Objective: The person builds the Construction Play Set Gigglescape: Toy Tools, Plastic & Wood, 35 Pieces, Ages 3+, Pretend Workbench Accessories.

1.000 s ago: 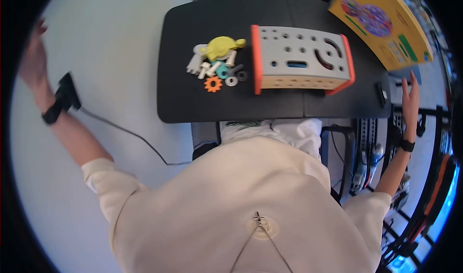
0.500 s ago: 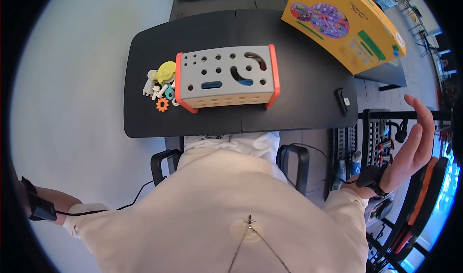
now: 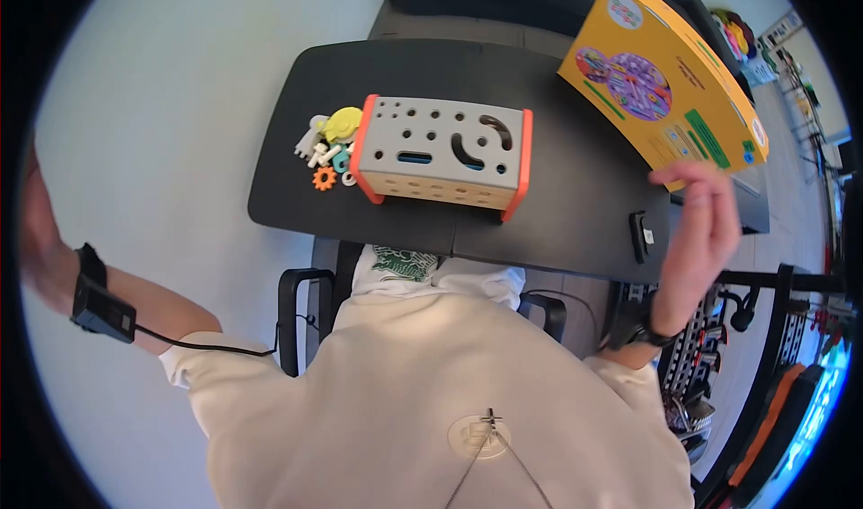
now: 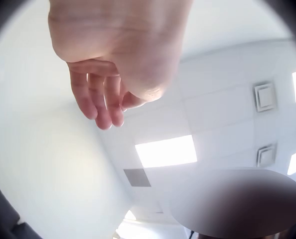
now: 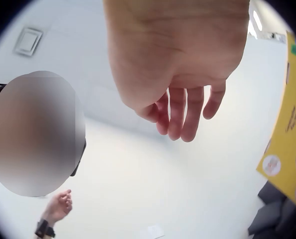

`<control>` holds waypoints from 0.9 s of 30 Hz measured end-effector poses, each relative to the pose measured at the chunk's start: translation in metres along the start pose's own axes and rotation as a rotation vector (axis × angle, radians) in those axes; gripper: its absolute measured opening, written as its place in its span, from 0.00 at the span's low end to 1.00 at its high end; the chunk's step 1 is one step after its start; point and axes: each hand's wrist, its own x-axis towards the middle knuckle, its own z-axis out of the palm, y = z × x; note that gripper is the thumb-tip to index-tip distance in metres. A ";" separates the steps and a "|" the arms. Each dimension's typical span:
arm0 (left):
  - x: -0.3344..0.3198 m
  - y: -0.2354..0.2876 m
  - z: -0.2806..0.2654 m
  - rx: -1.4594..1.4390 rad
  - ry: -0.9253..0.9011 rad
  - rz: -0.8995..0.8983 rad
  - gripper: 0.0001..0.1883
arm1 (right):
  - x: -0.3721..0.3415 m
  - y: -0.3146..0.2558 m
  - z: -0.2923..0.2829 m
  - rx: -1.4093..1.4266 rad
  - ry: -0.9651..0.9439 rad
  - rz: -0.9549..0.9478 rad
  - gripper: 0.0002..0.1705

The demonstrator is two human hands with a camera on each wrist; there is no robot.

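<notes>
Both hands are raised with nothing in them. At the far left of the head view, my left hand [image 3: 43,217] is partly cut off by the image edge; the left wrist view shows its fingers [image 4: 102,107] hanging loosely bent. My right hand [image 3: 706,226] is held up by the table's right end, overlapping the lower corner of a yellow box [image 3: 670,82]. Its fingers [image 5: 190,117] are relaxed in the right wrist view. On the table stands a toy workbench [image 3: 440,141] with a grey, holed top and orange-red ends, apart from both hands.
Left of the workbench lie loose toy parts: an orange gear [image 3: 324,178], a yellow piece [image 3: 342,124], white screws [image 3: 318,156] and a teal piece [image 3: 341,159]. A small black object [image 3: 639,237] lies at the black table's [image 3: 575,212] right end. Chair armrests [image 3: 301,280] flank the person.
The head view has shifted, moving the table in the picture. My right hand has come in from the far right toward the yellow box, and my left forearm has risen again. The workbench stays put.
</notes>
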 end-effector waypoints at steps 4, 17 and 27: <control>-0.029 -0.033 -0.062 -0.232 0.164 -0.127 0.10 | -0.030 -0.028 0.070 0.297 -0.087 0.136 0.10; -0.210 -0.162 0.054 -0.282 0.057 -0.601 0.08 | 0.060 -0.083 0.040 -0.503 0.111 -0.382 0.15; -0.287 -0.300 0.032 0.290 -0.197 -0.667 0.09 | -0.040 -0.111 0.051 -0.290 0.441 -0.303 0.21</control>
